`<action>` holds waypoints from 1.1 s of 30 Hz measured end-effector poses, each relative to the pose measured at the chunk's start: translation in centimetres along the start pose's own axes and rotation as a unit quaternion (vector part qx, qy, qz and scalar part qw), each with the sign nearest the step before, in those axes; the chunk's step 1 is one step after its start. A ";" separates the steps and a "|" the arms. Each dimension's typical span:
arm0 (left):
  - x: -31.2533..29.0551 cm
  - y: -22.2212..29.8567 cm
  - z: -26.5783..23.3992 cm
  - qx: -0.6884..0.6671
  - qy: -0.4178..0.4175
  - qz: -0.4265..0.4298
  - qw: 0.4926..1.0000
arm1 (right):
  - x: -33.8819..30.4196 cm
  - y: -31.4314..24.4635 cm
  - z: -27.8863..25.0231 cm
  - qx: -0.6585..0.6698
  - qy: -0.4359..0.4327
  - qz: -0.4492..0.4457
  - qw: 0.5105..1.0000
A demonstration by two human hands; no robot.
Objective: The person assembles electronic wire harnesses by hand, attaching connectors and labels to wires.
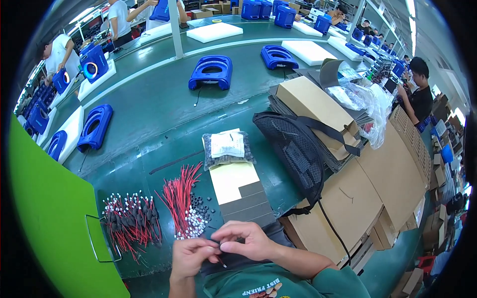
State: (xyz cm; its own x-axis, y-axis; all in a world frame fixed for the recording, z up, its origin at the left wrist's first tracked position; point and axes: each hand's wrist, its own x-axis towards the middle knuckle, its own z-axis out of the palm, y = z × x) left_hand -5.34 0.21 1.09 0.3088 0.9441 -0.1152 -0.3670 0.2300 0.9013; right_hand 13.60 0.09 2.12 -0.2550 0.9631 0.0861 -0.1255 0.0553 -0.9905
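Observation:
My left hand (190, 257) and my right hand (250, 242) meet low in the middle, fingertips pinched together on a thin wire lead (222, 260). Its pale tip hangs below the fingers; the rest is mostly hidden by them. Just beyond lies a pile of red and black wires (180, 187) with white connectors (193, 223) at the near end. Small black ring-like pieces (200, 205) are scattered beside it. Further left sits a bundle of wires with dark sleeves (131, 218). A sheet of dark grey strips (248, 206) lies beyond my hands.
A clear bag of dark small parts (223, 160) rests on pale yellow paper (226, 183). To the right are a black mesh bag (293, 149) and cardboard (357, 191). Blue plastic housings (211, 72) stand across the line. A green panel (54, 213) borders the left. Several people work farther off.

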 end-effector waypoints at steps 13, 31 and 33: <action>-0.3 -1.2 0.9 -0.102 -0.035 -0.103 0.989 | 0.5 -0.2 -0.1 0.112 0.043 0.058 0.991; 1.4 -0.4 1.9 -0.266 -0.033 -0.085 0.960 | 1.3 -1.2 -1.1 0.169 0.022 -0.056 0.984; 1.2 -0.5 1.9 -0.306 -0.012 -0.084 0.948 | 1.2 -1.8 -1.6 0.058 -0.051 -0.084 0.993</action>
State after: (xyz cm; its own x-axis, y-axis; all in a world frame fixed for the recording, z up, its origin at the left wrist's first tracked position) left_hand -3.16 0.81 1.31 0.4246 0.8782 -0.2201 -0.7493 0.4773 0.4590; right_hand 15.01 1.60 3.86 -0.3169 0.9105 0.2657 -0.2822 0.1770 -0.9429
